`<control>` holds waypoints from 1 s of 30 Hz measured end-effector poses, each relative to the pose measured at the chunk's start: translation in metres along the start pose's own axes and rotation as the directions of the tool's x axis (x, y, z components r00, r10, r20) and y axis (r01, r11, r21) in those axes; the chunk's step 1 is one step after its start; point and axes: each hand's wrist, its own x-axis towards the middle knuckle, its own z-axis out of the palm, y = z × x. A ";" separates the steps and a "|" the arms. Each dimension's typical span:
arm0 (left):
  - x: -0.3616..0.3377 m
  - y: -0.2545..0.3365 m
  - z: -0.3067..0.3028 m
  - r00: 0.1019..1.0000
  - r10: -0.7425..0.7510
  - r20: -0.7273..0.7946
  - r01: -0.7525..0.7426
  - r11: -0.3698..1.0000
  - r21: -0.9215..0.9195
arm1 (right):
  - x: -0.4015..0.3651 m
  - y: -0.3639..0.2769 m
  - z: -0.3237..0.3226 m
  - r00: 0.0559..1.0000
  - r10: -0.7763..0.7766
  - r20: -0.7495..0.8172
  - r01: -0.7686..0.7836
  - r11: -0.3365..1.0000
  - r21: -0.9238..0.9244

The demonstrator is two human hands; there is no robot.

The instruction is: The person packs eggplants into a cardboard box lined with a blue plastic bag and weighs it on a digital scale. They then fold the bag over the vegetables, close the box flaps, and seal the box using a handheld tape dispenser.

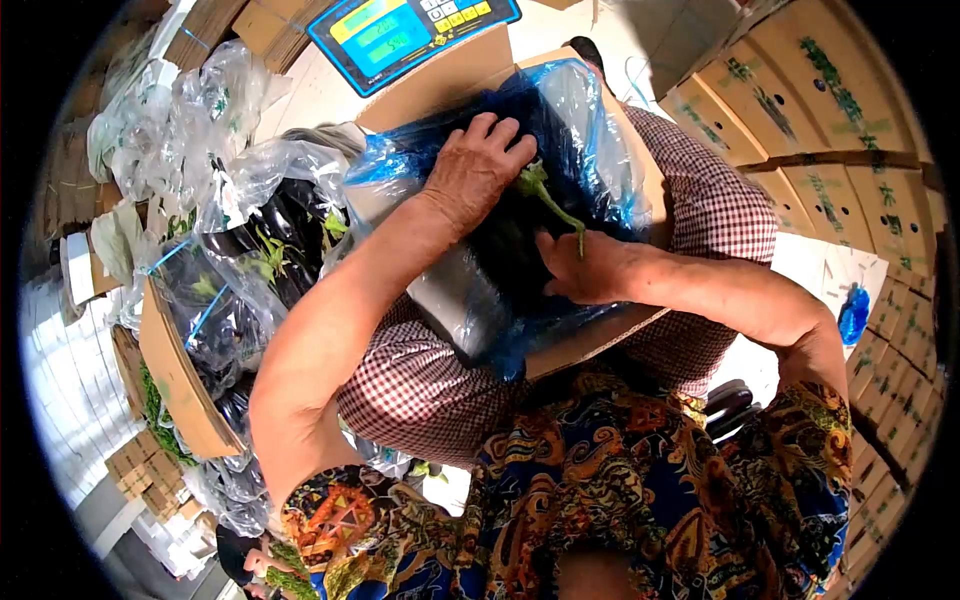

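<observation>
A cardboard box (645, 180) lined with blue plastic film (585, 105) sits between my knees, with dark eggplants inside in deep shade. One eggplant's green cap and curved stem (545, 190) show between my hands. My left hand (480, 165) is bent over the dark eggplant at the far side, fingertips hidden. Lower right, my right hand (590, 268) reaches in beside the stem, its fingers curled against the dark skin and partly hidden. How the eggplants lie beneath is too dark to make out.
Beyond the box stands a digital scale (385, 45). Eggplants in clear plastic bags (290, 225) and an open carton (180, 370) are at the left. Stacked cartons (800, 90) line the right. Two eggplants (728, 405) lie by my right side, and crumpled blue plastic (854, 315) lies further right.
</observation>
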 end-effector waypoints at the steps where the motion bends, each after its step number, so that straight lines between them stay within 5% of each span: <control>1: 0.000 -0.002 0.001 0.999 0.034 -0.016 -0.034 0.999 0.027 | -0.004 0.003 0.012 0.993 -0.113 -0.041 0.102 0.971 -0.217; 3: -0.005 0.004 0.003 1.000 0.001 0.018 -0.003 0.989 0.146 | -0.008 -0.012 -0.022 0.993 0.070 0.100 -0.083 0.988 0.133; 7: -0.003 0.023 0.001 0.998 -0.005 -0.061 0.024 0.952 0.304 | -0.016 -0.006 -0.021 0.947 0.036 0.319 -0.074 0.992 0.107; 11: -0.003 0.025 -0.007 0.994 -0.070 0.080 0.063 0.995 0.082 | -0.041 0.012 -0.094 0.848 -0.037 0.529 -0.163 0.931 0.327; 13: -0.009 0.025 -0.018 0.996 -0.035 0.088 0.033 0.999 0.030 | -0.051 0.020 -0.140 0.927 -0.017 0.376 -0.183 0.853 0.490; 14: -0.012 0.026 -0.015 0.996 -0.022 0.084 0.020 0.999 0.026 | -0.046 0.028 -0.135 0.976 0.132 0.171 -0.194 0.886 0.422; 15: -0.013 0.027 -0.011 0.997 -0.004 0.081 0.002 1.000 0.024 | -0.038 0.037 -0.124 0.964 0.258 -0.059 -0.221 0.908 0.357; 17: -0.016 0.029 -0.010 0.996 0.033 0.082 -0.033 0.999 0.003 | -0.001 0.060 -0.105 0.820 0.124 -0.559 -0.147 0.989 0.004; 19: -0.018 0.031 -0.018 0.994 0.063 0.089 -0.060 0.998 -0.035 | 0.045 0.087 -0.087 0.754 0.186 -0.630 -0.272 0.961 -0.041; 22: -0.013 0.038 -0.022 0.982 0.058 0.178 -0.050 0.997 -0.050 | 0.086 0.102 -0.095 0.859 0.332 -0.391 -0.395 0.914 -0.092; 25: -0.009 0.043 -0.016 0.978 0.049 0.201 -0.045 0.999 -0.024 | 0.109 0.122 -0.069 0.858 0.163 -0.486 -0.344 0.887 -0.309; 30: -0.018 0.056 -0.004 0.994 0.096 0.058 -0.100 0.992 0.077 | 0.069 0.111 -0.132 0.561 0.185 -0.807 -0.331 0.944 -0.014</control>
